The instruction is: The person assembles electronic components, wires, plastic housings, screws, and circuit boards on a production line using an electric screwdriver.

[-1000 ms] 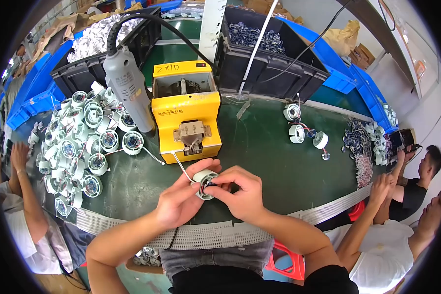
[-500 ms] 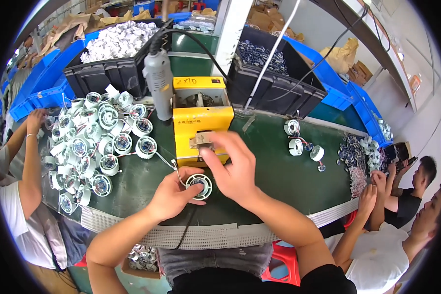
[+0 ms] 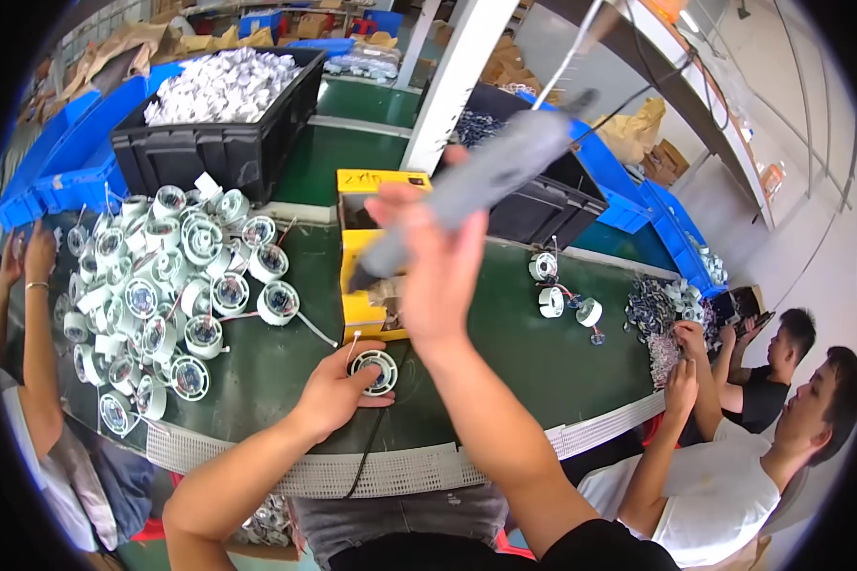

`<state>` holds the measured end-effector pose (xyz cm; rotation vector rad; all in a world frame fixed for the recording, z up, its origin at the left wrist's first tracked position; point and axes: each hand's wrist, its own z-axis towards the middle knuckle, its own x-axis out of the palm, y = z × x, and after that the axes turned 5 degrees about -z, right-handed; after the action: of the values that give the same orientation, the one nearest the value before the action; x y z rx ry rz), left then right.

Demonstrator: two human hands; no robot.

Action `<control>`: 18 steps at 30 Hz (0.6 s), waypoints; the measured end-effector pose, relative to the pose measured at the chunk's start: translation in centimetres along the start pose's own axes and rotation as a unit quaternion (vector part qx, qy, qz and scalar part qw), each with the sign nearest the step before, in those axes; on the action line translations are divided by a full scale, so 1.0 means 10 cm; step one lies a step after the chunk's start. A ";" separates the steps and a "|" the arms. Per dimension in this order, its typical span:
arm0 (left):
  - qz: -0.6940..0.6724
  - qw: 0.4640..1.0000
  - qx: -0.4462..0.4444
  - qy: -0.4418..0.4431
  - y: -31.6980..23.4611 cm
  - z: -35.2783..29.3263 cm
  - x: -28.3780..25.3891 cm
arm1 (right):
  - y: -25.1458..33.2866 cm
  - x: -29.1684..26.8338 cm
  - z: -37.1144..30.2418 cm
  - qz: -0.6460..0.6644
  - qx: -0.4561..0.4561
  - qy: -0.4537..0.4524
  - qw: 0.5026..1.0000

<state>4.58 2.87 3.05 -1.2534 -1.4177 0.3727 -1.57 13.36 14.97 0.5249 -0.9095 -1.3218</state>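
My left hand (image 3: 331, 388) is closed on a round white housing (image 3: 373, 372) with a circuit board inside, low over the green bench. The thumb rests on its face. In my right hand (image 3: 435, 257) is a grey electric screwdriver (image 3: 505, 157), blurred by motion and tilted, its narrower end down to the left. It passes in front of a yellow box-shaped machine (image 3: 357, 319), hiding much of that machine's front. A thin white cable runs up from the housing beside my left thumb.
Many similar white housings (image 3: 143, 295) are heaped on the left, several more (image 3: 550, 303) on the right. Behind stand a black crate (image 3: 186, 157) of white parts and another black crate (image 3: 567, 214). Co-workers' hands (image 3: 681, 381) work at right and far left. A perforated strip (image 3: 400, 473) edges the bench.
My right hand has left the yellow machine's front and taken the screwdriver, which hung upright beside the machine. My left hand still holds the housing. The view has shifted somewhat.
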 end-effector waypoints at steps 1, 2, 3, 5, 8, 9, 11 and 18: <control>-0.003 1.000 0.007 0.004 0.00 0.02 0.00 | 0.08 0.00 -0.01 0.035 0.046 -0.047 0.997; 0.009 1.000 0.005 -0.006 -0.01 0.01 0.01 | 0.09 -0.14 -0.02 -0.009 0.069 -0.037 0.997; 0.004 1.000 0.006 -0.007 -0.01 0.02 0.01 | 0.09 -0.19 0.00 0.011 0.095 -0.061 0.994; 0.020 1.000 -0.011 -0.017 0.00 0.04 0.01 | -0.07 -0.30 0.02 -0.018 0.075 -0.062 0.995; 0.021 0.999 -0.004 -0.031 0.00 0.03 0.02 | -0.17 -0.32 0.04 -0.085 0.021 -0.050 0.995; 0.021 0.999 -0.005 -0.034 0.00 0.02 0.01 | -0.20 -0.30 0.02 -0.075 0.022 -0.043 0.996; 0.030 0.999 -0.010 -0.035 -0.01 0.02 0.02 | -0.24 -0.29 -0.04 -0.084 0.018 -0.023 0.996; 0.034 0.997 -0.017 -0.061 -0.03 0.02 0.07 | -0.23 -0.37 -0.27 -0.067 0.009 0.028 0.997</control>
<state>4.43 3.44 3.65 -1.3277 -1.4928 0.4789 -0.74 16.02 10.63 0.6437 -0.8517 -1.4139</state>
